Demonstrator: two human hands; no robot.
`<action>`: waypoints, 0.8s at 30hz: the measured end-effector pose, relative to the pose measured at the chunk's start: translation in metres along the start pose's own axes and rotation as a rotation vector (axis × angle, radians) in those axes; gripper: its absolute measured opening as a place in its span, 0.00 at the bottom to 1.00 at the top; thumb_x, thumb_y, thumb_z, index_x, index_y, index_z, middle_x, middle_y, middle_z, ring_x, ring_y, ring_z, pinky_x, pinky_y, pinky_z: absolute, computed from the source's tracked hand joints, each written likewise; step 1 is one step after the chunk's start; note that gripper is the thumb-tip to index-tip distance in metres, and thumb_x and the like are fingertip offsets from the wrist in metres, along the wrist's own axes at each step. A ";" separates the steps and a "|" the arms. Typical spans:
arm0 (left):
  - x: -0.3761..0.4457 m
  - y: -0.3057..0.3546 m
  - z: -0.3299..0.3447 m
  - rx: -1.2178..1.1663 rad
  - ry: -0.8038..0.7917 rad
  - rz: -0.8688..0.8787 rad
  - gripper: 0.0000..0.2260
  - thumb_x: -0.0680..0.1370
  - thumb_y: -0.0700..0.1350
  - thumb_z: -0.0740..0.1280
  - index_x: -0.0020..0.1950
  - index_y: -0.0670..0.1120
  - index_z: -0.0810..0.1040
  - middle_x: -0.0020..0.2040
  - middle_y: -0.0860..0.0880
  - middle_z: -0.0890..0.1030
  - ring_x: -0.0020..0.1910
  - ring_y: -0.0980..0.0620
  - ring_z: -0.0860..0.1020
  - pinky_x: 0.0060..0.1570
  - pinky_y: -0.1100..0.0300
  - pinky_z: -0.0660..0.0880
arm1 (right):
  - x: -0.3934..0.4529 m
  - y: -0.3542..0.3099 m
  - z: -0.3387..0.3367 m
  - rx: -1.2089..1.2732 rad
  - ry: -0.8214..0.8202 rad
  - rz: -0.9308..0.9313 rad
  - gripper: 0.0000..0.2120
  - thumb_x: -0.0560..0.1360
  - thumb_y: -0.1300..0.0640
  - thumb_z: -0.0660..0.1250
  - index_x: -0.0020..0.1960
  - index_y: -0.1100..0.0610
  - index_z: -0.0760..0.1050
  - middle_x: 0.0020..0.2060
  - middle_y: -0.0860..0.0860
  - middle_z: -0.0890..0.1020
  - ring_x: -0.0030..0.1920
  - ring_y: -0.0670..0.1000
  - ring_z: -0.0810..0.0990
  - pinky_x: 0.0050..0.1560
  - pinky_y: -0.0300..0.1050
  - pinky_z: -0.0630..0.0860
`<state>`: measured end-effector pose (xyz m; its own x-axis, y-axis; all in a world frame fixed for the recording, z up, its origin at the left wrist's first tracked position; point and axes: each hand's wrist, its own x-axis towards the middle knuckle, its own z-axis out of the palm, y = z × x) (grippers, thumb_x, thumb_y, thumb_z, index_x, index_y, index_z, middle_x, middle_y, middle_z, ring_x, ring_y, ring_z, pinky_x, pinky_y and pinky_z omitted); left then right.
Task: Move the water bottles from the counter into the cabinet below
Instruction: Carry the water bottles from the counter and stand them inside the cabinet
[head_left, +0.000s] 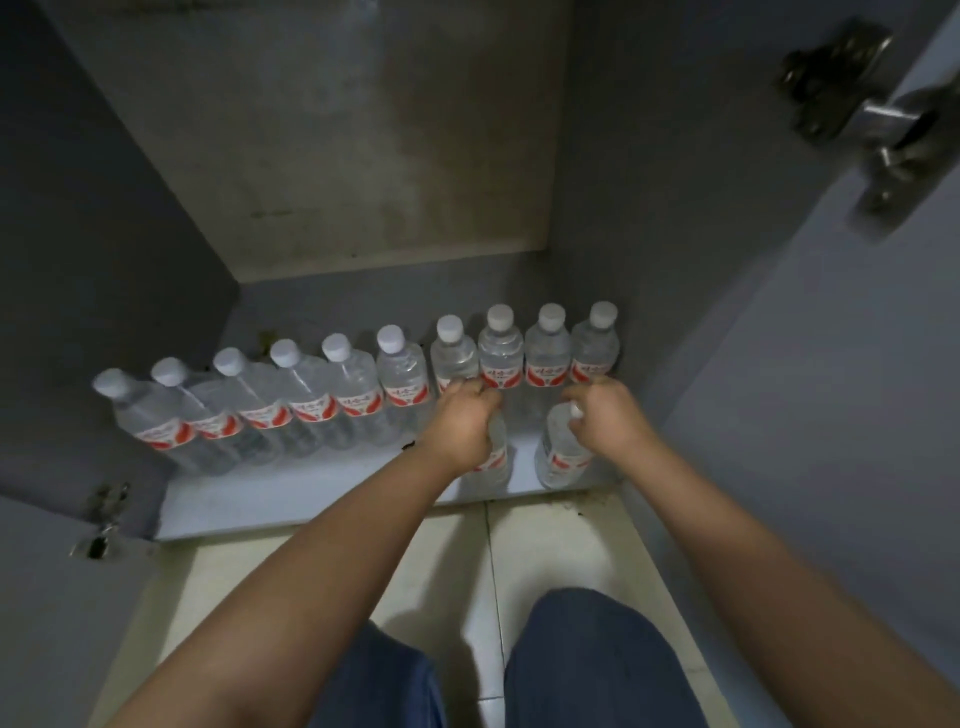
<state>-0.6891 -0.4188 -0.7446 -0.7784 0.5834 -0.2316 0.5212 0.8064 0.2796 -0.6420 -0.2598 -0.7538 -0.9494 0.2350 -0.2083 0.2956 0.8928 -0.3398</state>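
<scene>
Knees in blue trousers are crouching before the open cabinet, where 10 bottles are lining the back. Both hands are gripping bottles by the neck, left hand and right hand standing 2 more bottles in front, probably starting a second row.

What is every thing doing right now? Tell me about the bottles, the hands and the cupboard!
Row of ten clear plastic water bottles with white caps: upright, capped, lined along the back.
Clear bottle under left hand: upright, gripped at top.
Clear bottle under right hand: upright, gripped at cap.
Left hand: closed on bottle.
Right hand: closed on bottle.
Grey cabinet: open.
Grey cabinet door with metal hinge: swung open.
</scene>
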 end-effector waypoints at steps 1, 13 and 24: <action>0.000 0.001 0.000 -0.026 0.005 0.023 0.25 0.74 0.36 0.63 0.71 0.40 0.65 0.72 0.40 0.65 0.71 0.43 0.62 0.69 0.58 0.60 | 0.000 0.003 0.000 0.005 0.014 -0.006 0.20 0.75 0.65 0.63 0.67 0.58 0.72 0.62 0.63 0.75 0.63 0.60 0.74 0.64 0.46 0.72; 0.007 -0.014 0.025 -0.045 0.187 0.055 0.29 0.79 0.34 0.59 0.77 0.42 0.49 0.79 0.44 0.48 0.78 0.48 0.48 0.76 0.58 0.49 | 0.000 0.009 -0.006 -0.044 0.058 -0.004 0.12 0.77 0.63 0.63 0.58 0.67 0.73 0.60 0.63 0.73 0.60 0.62 0.75 0.59 0.47 0.72; 0.014 -0.006 0.012 0.055 0.060 -0.052 0.20 0.82 0.40 0.55 0.74 0.45 0.59 0.66 0.41 0.71 0.61 0.43 0.75 0.51 0.53 0.72 | 0.045 0.012 -0.021 -0.140 0.053 0.135 0.18 0.79 0.62 0.59 0.68 0.65 0.66 0.66 0.62 0.71 0.65 0.61 0.73 0.65 0.47 0.71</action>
<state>-0.6990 -0.4147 -0.7608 -0.8239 0.5347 -0.1877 0.4962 0.8407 0.2170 -0.6832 -0.2303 -0.7477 -0.9074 0.3729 -0.1938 0.4066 0.8956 -0.1805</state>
